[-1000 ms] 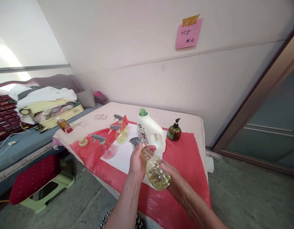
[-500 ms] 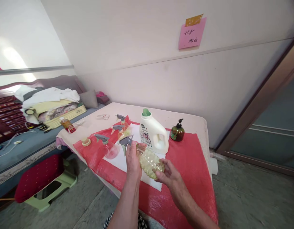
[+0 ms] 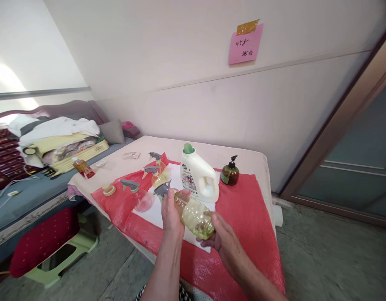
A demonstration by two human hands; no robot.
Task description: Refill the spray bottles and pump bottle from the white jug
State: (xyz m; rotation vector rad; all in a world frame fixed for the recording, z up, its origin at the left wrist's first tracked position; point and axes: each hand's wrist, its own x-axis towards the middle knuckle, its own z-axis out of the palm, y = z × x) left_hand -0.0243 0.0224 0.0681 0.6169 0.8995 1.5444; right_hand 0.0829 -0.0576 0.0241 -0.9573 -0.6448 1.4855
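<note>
Shifting since earlier, my right hand loosely cups the base of the spray bottle; my left hand curls round its neck, so I have both ends supported near the white jug.

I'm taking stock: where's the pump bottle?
In the head view, the pump bottle stands just right of the white jug, near the far edge of the red cloth.

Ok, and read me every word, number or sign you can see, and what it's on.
"45", then an unclear mark: handwritten on the pink note.
Second line on that note: handwriting I can't make out.
Print on the white jug, green pump bottle and amber bottle: too small or blurred.
Held spray bottle: no readable text.
</note>
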